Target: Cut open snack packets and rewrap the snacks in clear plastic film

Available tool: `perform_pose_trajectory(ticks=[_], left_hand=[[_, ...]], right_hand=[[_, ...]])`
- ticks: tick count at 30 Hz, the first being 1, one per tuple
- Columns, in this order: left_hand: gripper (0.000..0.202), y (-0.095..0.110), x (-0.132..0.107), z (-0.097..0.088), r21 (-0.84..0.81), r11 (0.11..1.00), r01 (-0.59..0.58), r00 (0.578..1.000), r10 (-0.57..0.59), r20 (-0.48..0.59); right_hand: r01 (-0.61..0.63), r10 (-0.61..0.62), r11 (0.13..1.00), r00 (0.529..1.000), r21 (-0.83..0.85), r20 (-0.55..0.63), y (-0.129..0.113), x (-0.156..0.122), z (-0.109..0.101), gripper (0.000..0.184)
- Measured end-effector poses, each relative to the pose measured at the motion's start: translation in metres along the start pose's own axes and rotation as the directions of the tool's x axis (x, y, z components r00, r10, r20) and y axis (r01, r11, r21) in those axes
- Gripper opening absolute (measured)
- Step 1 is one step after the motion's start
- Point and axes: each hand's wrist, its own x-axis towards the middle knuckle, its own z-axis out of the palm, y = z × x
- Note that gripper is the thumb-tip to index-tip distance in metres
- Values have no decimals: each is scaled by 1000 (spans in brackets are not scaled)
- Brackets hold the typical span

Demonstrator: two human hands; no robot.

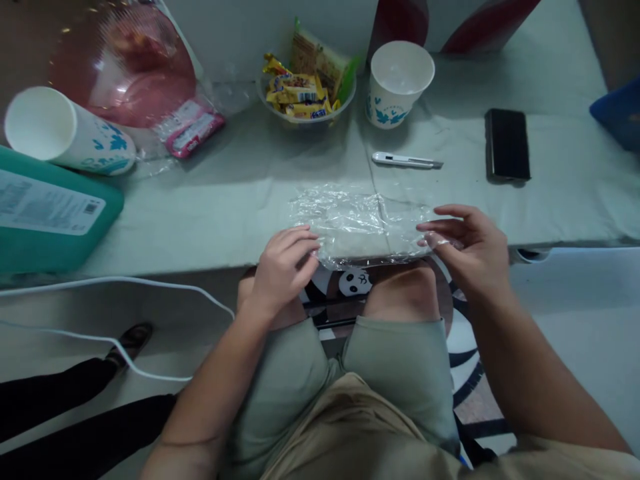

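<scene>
A crinkled, see-through plastic bag lies flat at the front edge of the cloth-covered table, right before me. My left hand grips its left end, thumb and fingers curled together at the film. At the opposite end, my right hand pinches the film between thumb and fingers, the index finger stretched out above. Beyond the bag rests a white utility knife with its blade end pointing right. Whether anything is inside the bag I cannot tell.
Behind stand a bowl of wrapped snacks and a paper cup. A black box-like object lies right. Leftward are a tipped paper cup, a green container and a pink packet. A white cable hangs below; another person's legs show.
</scene>
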Motion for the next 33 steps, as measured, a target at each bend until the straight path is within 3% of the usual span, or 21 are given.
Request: perform_pose_trajectory(ticks=[3,6,8,12,15,18,20,23,26,28,30,33], left_hand=[[14,-1,12,-13,-290,939,184,976,-209,-59],[14,1,26,-22,-448,847,285,947,-320,-1],[14,-1,35,-27,-462,841,281,957,-280,73],[15,-10,52,-30,-426,861,279,957,-209,203],[13,-13,61,-26,-483,788,382,924,-342,172],[12,-14,68,-24,-575,661,482,845,-525,105],[12,-14,71,-27,-591,624,512,819,-562,116],[9,-15,72,-35,-569,642,513,838,-518,171],[8,-19,67,-42,-563,666,489,865,-456,212],[9,-22,63,-43,-557,693,458,888,-390,245],[12,-26,58,-42,-519,750,411,909,-297,292],[17,-30,53,-39,-451,825,341,924,-205,324]], right_hand=[[4,-5,994,1000,106,15,15,-4,-2,36],[32,-35,999,994,29,108,26,-8,-2,17],[67,-63,997,987,-24,148,28,-8,0,4],[22,-32,997,990,72,139,27,6,4,9],[-66,54,976,996,209,65,32,20,9,21],[-87,74,944,996,317,54,38,24,14,43],[-99,75,947,993,307,90,36,21,16,40],[-86,61,973,991,213,121,22,12,15,16],[-32,-3,986,978,161,210,4,7,11,19],[-2,-48,991,931,135,363,-4,7,10,19],[104,-131,991,854,81,503,-7,7,10,20],[330,-261,944,777,-17,573,0,7,10,25]])
